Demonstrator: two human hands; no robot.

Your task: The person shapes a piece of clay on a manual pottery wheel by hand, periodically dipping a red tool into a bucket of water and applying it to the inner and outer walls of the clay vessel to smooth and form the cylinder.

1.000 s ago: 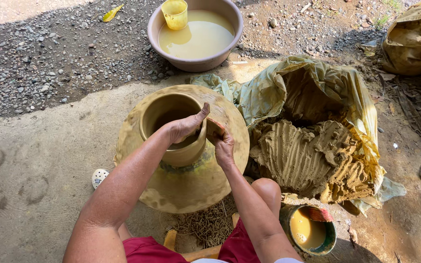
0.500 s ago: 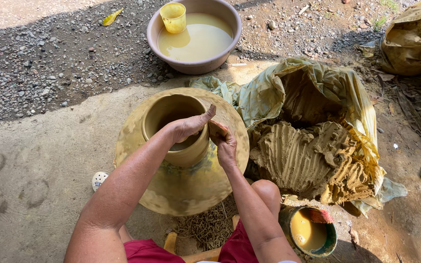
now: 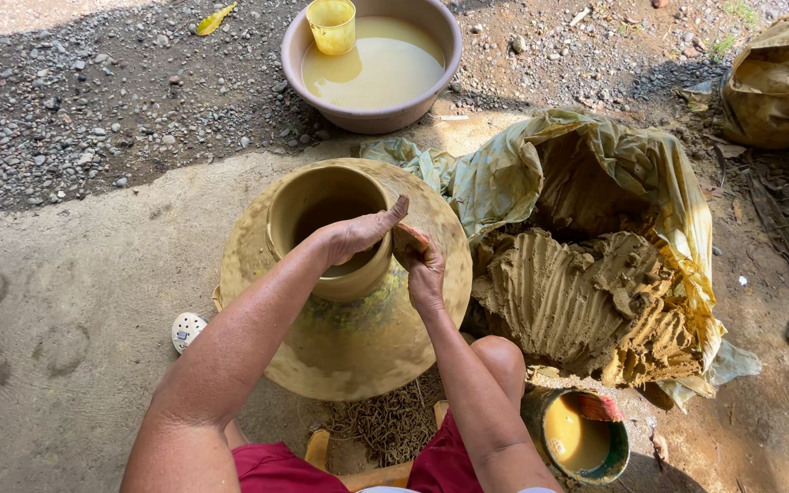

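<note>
Fingers (image 3: 385, 219) of the left hand (image 3: 353, 239) curl over the pot (image 3: 344, 319) rim, pressing inside; the right hand (image 3: 424, 269) pinches the rim from outside. The pot sits on the ground beside the clay (image 3: 586, 301). Rim-shaping seems underway; next calls for even pressure.

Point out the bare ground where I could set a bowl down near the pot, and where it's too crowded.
Free: the smooth ground left of the clay pot, below the gravel. Crowded: to the pot's right lies the clay heap on its plastic sheet, behind it the water basin, and near the knee a small tin.
</note>
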